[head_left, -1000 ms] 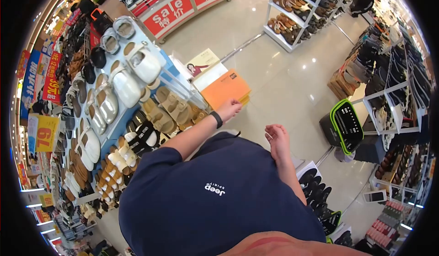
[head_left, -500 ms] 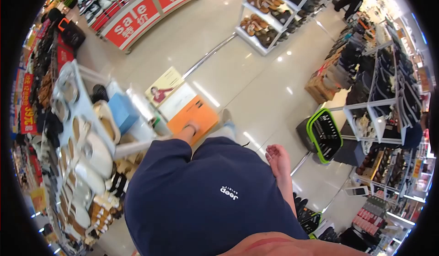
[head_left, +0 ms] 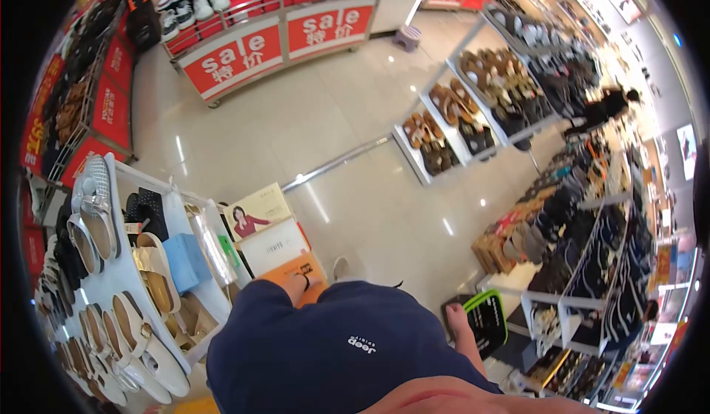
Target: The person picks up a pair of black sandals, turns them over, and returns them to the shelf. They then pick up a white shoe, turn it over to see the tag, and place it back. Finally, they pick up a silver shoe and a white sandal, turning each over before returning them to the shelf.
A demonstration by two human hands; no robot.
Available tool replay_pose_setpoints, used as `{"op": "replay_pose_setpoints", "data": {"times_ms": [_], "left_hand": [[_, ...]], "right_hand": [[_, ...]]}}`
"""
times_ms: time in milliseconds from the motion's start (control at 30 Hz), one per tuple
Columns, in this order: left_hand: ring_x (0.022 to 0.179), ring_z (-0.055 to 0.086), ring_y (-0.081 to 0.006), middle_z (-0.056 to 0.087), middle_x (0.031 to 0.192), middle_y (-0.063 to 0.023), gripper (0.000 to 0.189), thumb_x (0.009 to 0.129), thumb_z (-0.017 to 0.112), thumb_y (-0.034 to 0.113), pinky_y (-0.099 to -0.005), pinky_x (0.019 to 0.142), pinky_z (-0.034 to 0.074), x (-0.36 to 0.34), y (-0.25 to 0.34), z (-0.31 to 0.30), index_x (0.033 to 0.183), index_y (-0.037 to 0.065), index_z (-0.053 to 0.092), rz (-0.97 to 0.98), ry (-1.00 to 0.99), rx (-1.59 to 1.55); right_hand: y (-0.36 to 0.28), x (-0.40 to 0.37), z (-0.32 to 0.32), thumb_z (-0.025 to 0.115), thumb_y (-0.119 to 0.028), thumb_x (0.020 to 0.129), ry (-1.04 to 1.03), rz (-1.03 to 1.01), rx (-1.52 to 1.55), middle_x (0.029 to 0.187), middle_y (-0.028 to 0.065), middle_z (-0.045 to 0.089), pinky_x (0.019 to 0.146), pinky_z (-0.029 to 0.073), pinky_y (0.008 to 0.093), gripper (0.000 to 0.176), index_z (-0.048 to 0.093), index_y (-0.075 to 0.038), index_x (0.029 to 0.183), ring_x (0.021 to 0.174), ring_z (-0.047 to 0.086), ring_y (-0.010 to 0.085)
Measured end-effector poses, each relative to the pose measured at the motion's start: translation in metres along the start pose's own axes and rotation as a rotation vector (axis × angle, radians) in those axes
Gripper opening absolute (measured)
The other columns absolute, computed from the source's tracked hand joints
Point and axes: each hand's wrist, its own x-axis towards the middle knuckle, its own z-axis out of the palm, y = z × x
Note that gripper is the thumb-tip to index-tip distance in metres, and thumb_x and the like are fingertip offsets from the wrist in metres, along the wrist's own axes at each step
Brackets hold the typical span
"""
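My left hand (head_left: 301, 275) hangs at the top face of an orange box (head_left: 314, 257), a dark band around its wrist. The fingers are too blurred against the orange to make out. Behind that box stand a white box (head_left: 274, 250) and a cream box (head_left: 259, 213) printed with a person in red. On the other side, my right hand (head_left: 457, 316) hangs loose and empty, its fingers slightly bent. It overlaps the edge of a black shopping basket (head_left: 484, 329) with a bright green rim.
To the left, a white shelf (head_left: 166, 333) holds pale sandals and a blue box (head_left: 185, 259). Ahead stands a sale stand (head_left: 274, 55) with sneakers. A shoe rack (head_left: 444, 137) is at right front, a person in dark clothes (head_left: 606, 109) beyond. Shoe shelves (head_left: 562, 266) line the right.
The view has tilted up, showing more of the store ahead. The boxes sit lower in view. My right hand has dropped lower and now overlaps the basket.
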Motion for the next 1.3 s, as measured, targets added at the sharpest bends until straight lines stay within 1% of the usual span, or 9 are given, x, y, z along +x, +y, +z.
{"op": "replay_pose_setpoints", "data": {"times_ms": [33,133,333,367,467,700,867,1167,1300], "left_hand": [[0.123,0.051,-0.0286,0.049,0.139,-0.0112,0.057,0.089,0.054,0.038,-0.0464,0.094,0.046,0.021,-0.005,-0.008,0.14,0.016,0.042,0.001,-0.058,-0.09],[0.122,0.051,-0.0293,0.047,0.141,-0.0102,0.057,0.089,0.055,0.039,-0.0491,0.092,0.047,0.072,-0.025,-0.019,0.14,0.018,0.042,0.071,-0.025,-0.295],[0.117,0.053,-0.0349,0.056,0.129,-0.0137,0.058,0.085,0.058,0.047,-0.0634,0.074,0.048,0.041,-0.022,-0.02,0.136,0.021,0.048,0.065,0.33,-0.568],[0.118,0.053,-0.0315,0.055,0.13,-0.0132,0.054,0.087,0.056,0.048,-0.056,0.085,0.048,0.03,-0.019,-0.014,0.132,0.018,0.053,0.147,0.329,-0.696],[0.122,0.051,-0.0306,0.052,0.135,-0.0146,0.05,0.09,0.052,0.046,-0.0471,0.097,0.045,0.073,-0.048,-0.029,0.13,0.016,0.055,0.547,0.426,0.078],[0.116,0.055,-0.0345,0.057,0.127,-0.018,0.046,0.09,0.049,0.039,-0.0435,0.096,0.044,0.003,0.039,-0.013,0.123,0.009,0.059,0.291,0.649,-0.012],[0.11,0.058,-0.0372,0.062,0.118,-0.02,0.044,0.089,0.049,0.035,-0.0423,0.093,0.046,0.008,0.124,-0.026,0.118,0.004,0.062,0.466,0.841,-0.101],[0.106,0.06,-0.0376,0.064,0.112,-0.0223,0.051,0.086,0.052,0.044,-0.0416,0.092,0.046,0.019,0.168,-0.116,0.106,0.0,0.067,0.252,0.708,-0.493],[0.104,0.061,-0.0377,0.065,0.109,-0.0234,0.055,0.084,0.053,0.048,-0.0413,0.091,0.047,0.008,0.154,-0.219,0.101,-0.002,0.069,0.222,0.775,-0.497]], "right_hand": [[0.053,0.033,0.014,0.062,-0.025,0.083,-0.139,0.219,0.031,0.095,0.0206,0.067,0.079,0.051,0.0392,0.036,0.063,0.003,0.106,0.09,0.065,0.0311],[0.01,0.036,-0.021,0.058,-0.032,0.08,-0.436,0.106,-0.413,0.087,0.0209,0.069,0.074,0.051,0.0436,0.038,0.069,0.003,0.092,0.083,0.067,0.0354],[-0.076,0.153,-0.039,0.058,-0.033,0.08,-0.579,-0.018,-0.551,0.093,0.0225,0.068,0.077,0.051,0.0434,0.041,0.068,0.004,0.096,0.088,0.066,0.0365],[-0.095,0.187,-0.037,0.058,-0.033,0.08,-0.569,-0.045,-0.556,0.094,0.0227,0.068,0.078,0.051,0.0434,0.041,0.068,0.004,0.096,0.089,0.066,0.0367],[-0.172,0.306,-0.017,0.059,-0.032,0.08,-0.506,-0.092,-0.534,0.097,0.0238,0.068,0.081,0.051,0.0429,0.041,0.067,0.004,0.097,0.092,0.065,0.0367],[-0.424,0.542,0.066,0.059,-0.022,0.079,-0.386,-0.402,-0.189,0.083,0.0221,0.067,0.07,0.051,0.0409,0.032,0.065,0.006,0.093,0.078,0.066,0.0316],[-0.587,0.599,0.124,0.059,-0.023,0.079,-0.498,-0.706,-0.376,0.082,0.02,0.067,0.07,0.05,0.0393,0.031,0.066,0.004,0.093,0.075,0.065,0.0282],[-0.743,0.62,0.252,0.06,-0.026,0.08,-0.745,-0.854,-0.571,0.086,0.0182,0.069,0.072,0.051,0.039,0.032,0.068,0.003,0.092,0.079,0.066,0.0304],[-0.845,0.503,0.219,0.062,-0.025,0.08,-0.836,-0.863,-0.771,0.088,0.0218,0.069,0.074,0.052,0.0401,0.035,0.067,0.007,0.092,0.085,0.067,0.0307]]}}
